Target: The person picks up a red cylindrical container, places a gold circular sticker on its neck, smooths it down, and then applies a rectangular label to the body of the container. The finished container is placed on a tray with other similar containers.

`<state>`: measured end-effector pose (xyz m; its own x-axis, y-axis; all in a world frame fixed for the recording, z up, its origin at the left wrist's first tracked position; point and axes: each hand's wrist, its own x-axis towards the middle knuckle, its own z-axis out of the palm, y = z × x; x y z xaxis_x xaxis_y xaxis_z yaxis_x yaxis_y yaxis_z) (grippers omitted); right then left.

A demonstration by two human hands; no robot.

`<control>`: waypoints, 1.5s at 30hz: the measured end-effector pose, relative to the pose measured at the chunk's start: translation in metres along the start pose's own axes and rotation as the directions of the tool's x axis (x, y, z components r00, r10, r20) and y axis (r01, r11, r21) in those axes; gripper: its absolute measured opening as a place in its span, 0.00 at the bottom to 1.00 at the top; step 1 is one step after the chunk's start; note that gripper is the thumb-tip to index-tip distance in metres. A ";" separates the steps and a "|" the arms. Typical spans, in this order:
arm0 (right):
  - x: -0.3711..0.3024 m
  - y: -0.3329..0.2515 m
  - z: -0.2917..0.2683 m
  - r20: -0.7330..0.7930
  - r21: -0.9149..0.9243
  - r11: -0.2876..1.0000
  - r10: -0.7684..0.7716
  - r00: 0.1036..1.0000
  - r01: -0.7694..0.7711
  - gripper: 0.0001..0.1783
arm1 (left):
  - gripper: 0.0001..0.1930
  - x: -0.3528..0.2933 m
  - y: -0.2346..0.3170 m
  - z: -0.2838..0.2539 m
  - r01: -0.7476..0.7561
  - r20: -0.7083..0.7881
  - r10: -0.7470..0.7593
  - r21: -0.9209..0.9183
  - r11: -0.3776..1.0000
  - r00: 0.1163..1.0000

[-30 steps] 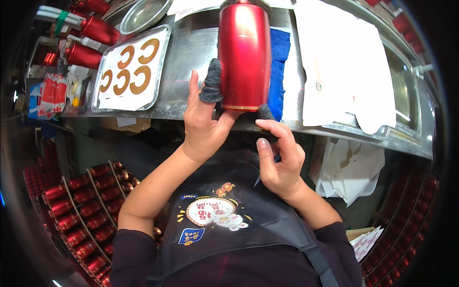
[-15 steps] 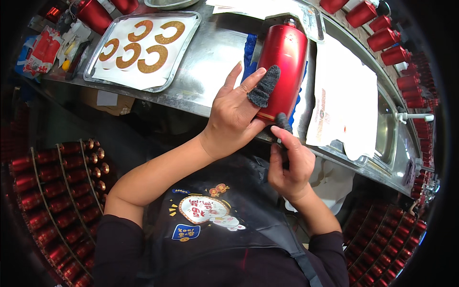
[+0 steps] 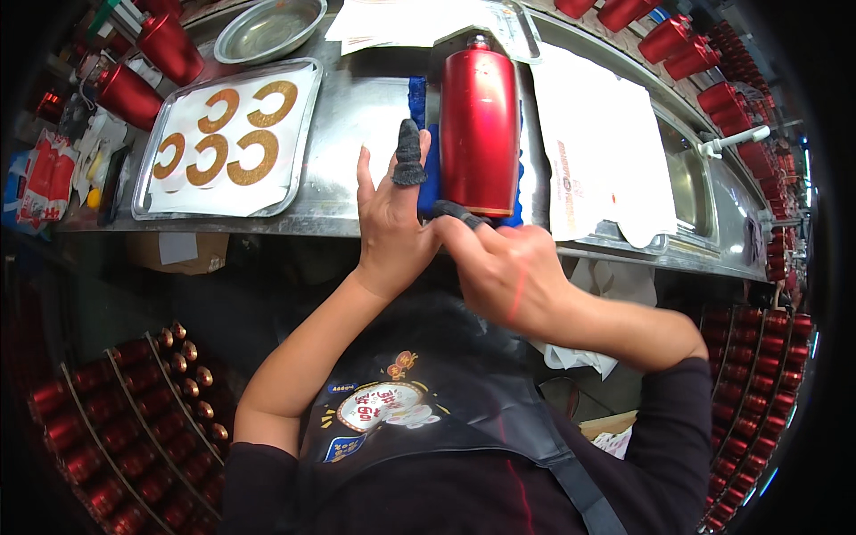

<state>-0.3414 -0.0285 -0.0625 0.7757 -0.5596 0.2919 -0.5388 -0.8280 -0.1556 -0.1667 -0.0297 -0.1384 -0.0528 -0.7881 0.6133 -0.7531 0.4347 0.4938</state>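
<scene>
We're seeing the red bottle [image 3: 480,129] over a blue cloth [image 3: 432,174] on the counter [image 3: 357,116]; left of its base, our left hand [image 3: 392,223] is holding its fingers apart, while at that base our right hand [image 3: 508,267] is curling, clamped or not we cannot tell.

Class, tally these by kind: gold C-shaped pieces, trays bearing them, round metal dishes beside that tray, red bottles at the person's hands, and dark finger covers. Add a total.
Gold C-shaped pieces: 5
Tray: 1
Round metal dish: 1
Red bottle: 1
Dark finger covers: 2
Total: 10
</scene>
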 end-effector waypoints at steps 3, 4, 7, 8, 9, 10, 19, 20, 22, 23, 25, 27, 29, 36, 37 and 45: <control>-0.025 -0.002 0.001 -0.245 0.185 0.976 0.155 0.957 -0.111 0.24 | 0.40 0.008 0.011 -0.008 -0.018 -0.011 0.018 -0.037 0.999 1.000; -0.031 -0.004 0.004 -0.315 0.253 0.956 0.228 0.921 -0.150 0.21 | 0.35 0.013 0.016 -0.010 -0.089 0.012 0.089 -0.034 0.996 0.996; -0.043 -0.013 0.014 -0.245 0.534 0.760 0.558 0.793 -0.371 0.20 | 0.09 0.034 0.031 -0.007 -0.316 0.077 0.315 -0.007 0.949 0.946; -0.046 -0.016 0.020 -0.224 0.577 0.712 0.609 0.761 -0.400 0.20 | 0.05 0.042 0.034 -0.001 -0.426 0.094 0.421 0.044 0.904 0.902; -0.047 -0.017 0.024 -0.199 0.618 0.657 0.662 0.723 -0.432 0.20 | 0.05 0.047 0.033 0.000 -0.458 0.100 0.450 0.083 0.885 0.887; -0.048 -0.019 0.029 -0.172 0.657 0.597 0.714 0.679 -0.461 0.20 | 0.05 0.050 0.032 0.003 -0.489 0.137 0.473 0.123 0.864 0.870; -0.048 -0.017 0.038 -0.124 0.699 0.563 0.703 0.701 -0.441 0.22 | 0.41 0.007 0.004 -0.022 -0.038 0.093 0.048 -0.102 0.994 0.994; -0.048 -0.018 0.038 -0.105 0.687 0.567 0.697 0.710 -0.455 0.22 | 0.42 0.008 0.003 -0.026 -0.041 0.125 0.042 -0.009 0.999 0.991; -0.048 -0.017 0.038 -0.092 0.688 0.571 0.682 0.725 -0.449 0.22 | 0.43 0.009 0.009 -0.028 -0.010 0.099 0.007 0.029 1.000 0.995; -0.048 -0.017 0.038 -0.103 0.700 0.570 0.677 0.728 -0.431 0.22 | 0.43 0.011 0.011 -0.026 -0.047 0.086 0.045 0.026 0.999 0.995; -0.048 -0.015 0.039 -0.114 0.712 0.569 0.672 0.731 -0.412 0.21 | 0.44 0.018 0.012 -0.018 -0.152 0.060 0.157 -0.075 0.985 0.986; -0.050 -0.013 0.040 -0.124 0.686 0.600 0.654 0.746 -0.412 0.21 | 0.45 0.019 0.010 -0.013 -0.132 0.022 0.135 -0.112 0.985 0.991; -0.051 -0.011 0.041 -0.186 0.664 0.653 0.617 0.764 -0.365 0.22 | 0.45 0.015 0.009 -0.011 -0.009 0.035 0.016 -0.192 0.981 0.999; -0.056 -0.009 0.035 -0.300 0.574 0.760 0.541 0.786 -0.304 0.22 | 0.40 0.008 0.014 -0.011 -0.032 0.029 0.035 -0.118 0.992 0.999; -0.055 -0.009 0.033 -0.328 0.560 0.778 0.524 0.786 -0.285 0.21 | 0.40 0.011 0.016 -0.010 -0.043 0.040 0.048 -0.112 0.993 0.998; -0.042 -0.005 0.012 -0.385 0.380 0.920 0.251 0.888 -0.095 0.29 | 0.38 0.019 0.029 -0.008 -0.129 0.084 0.130 -0.021 0.991 0.988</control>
<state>-0.3672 -0.0018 -0.0852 0.4271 -0.6905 0.5838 -0.4443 -0.7226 -0.5295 -0.1845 -0.0289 -0.1074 -0.2051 -0.7585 0.6186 -0.7259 0.5418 0.4237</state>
